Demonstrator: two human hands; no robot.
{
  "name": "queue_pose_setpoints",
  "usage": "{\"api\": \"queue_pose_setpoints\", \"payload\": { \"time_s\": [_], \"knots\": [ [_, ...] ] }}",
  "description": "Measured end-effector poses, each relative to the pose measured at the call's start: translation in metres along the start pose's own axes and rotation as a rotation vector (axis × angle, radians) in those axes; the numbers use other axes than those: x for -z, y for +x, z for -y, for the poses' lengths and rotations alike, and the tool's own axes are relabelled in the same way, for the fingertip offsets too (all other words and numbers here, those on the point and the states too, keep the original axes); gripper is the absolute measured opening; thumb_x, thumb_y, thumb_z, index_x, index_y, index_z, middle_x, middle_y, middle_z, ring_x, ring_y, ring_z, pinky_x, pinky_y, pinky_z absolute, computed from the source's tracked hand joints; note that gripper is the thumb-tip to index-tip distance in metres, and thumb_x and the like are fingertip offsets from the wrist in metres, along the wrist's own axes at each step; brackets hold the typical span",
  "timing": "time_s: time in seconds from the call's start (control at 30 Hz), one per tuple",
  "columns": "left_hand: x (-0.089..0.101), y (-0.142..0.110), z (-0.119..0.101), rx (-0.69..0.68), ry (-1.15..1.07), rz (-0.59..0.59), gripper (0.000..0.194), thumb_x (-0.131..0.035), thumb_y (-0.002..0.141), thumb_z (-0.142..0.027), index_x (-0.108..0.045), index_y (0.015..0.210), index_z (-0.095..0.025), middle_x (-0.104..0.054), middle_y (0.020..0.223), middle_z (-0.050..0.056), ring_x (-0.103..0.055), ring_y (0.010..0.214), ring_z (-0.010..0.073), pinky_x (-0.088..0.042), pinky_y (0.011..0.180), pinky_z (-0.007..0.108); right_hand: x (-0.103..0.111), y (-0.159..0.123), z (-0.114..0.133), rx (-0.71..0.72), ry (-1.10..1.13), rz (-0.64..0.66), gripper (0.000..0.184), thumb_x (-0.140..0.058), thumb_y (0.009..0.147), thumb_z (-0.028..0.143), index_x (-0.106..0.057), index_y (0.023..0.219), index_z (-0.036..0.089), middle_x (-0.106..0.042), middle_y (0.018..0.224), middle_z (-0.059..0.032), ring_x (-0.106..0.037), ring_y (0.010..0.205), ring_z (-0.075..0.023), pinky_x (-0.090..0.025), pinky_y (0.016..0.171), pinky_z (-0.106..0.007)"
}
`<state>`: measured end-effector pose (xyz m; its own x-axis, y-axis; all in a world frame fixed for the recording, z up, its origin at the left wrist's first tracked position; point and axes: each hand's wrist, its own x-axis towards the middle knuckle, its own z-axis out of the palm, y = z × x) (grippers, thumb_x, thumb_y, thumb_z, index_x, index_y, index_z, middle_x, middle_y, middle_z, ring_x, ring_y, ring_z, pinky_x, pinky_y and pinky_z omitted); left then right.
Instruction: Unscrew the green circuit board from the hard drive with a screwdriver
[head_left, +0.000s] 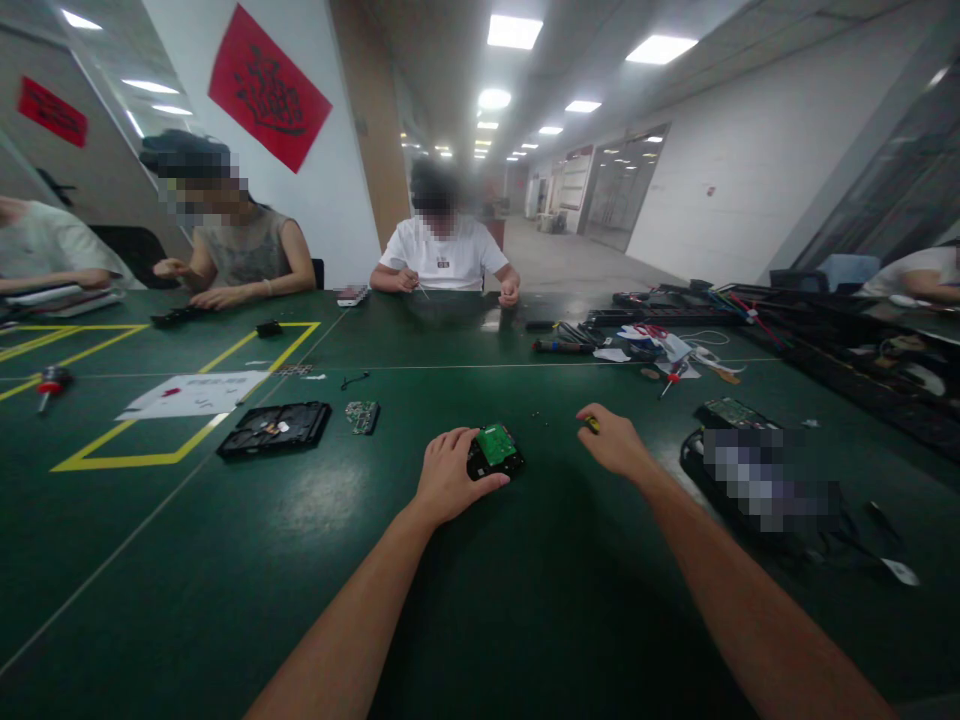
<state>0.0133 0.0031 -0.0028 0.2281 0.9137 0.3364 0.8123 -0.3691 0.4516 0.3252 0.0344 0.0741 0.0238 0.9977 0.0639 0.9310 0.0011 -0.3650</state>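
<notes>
1. Clasping green-topped blk unit [496, 446] on counter [300, 545] w/ L hand [448, 476], wrapping thumb & fingers around its left end.
2. Pinching yellow item [593, 424] w/ curled fingers of R hand [616, 442], rt of unit.
3. Showing sm. circuit bd [362, 417] left of unit, blk casing [274, 430] farther left.

On the table [300, 580], a small device [495, 447] lies in the middle, with the left hand [452, 470] upon its left and near edges. The right hand [616, 445], with a tool [592, 424] in it, is apart to the right. Tiny parts [535, 413] lie between, slightly farther. To the left of the device is a circuit board [363, 418], then a flat case [275, 430], then a paper sheet [195, 393]. Beyond the right hand, a screwdriver [673, 378] lies before cables [641, 335].
</notes>
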Motion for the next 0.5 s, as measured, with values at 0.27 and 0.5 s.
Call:
{"api": "queue_pose_setpoints", "payload": {
  "time_s": [0.27, 0.5],
  "knots": [
    [-0.004, 0.000, 0.006, -0.007, 0.027, 0.009, 0.089, -0.078, 0.075, -0.071, -0.051, 0.146, -0.026, -0.058, 0.144, 0.013, -0.051, 0.136, 0.0382, -0.037, 0.115, 0.055, -0.054, 0.028, 0.030, 0.002, -0.072, 0.044, 0.044, -0.053, 0.103, 0.043, -0.057, 0.138, 0.017, -0.068, 0.127, -0.0179, -0.068, 0.108, -0.0295, -0.052, 0.086, -0.038],
    [-0.007, 0.002, 0.008, -0.018, 0.070, 0.012, 0.091, -0.077, 0.075, -0.071, -0.050, 0.147, -0.023, -0.059, 0.145, 0.015, -0.053, 0.135, 0.0376, -0.039, 0.115, 0.054, -0.058, 0.027, 0.028, 0.026, -0.081, 0.037, 0.032, -0.044, 0.108, 0.036, -0.064, 0.128, 0.022, -0.063, 0.129, -0.0144, -0.067, 0.101, -0.0243, -0.050, 0.082, -0.034]
  ]
}}
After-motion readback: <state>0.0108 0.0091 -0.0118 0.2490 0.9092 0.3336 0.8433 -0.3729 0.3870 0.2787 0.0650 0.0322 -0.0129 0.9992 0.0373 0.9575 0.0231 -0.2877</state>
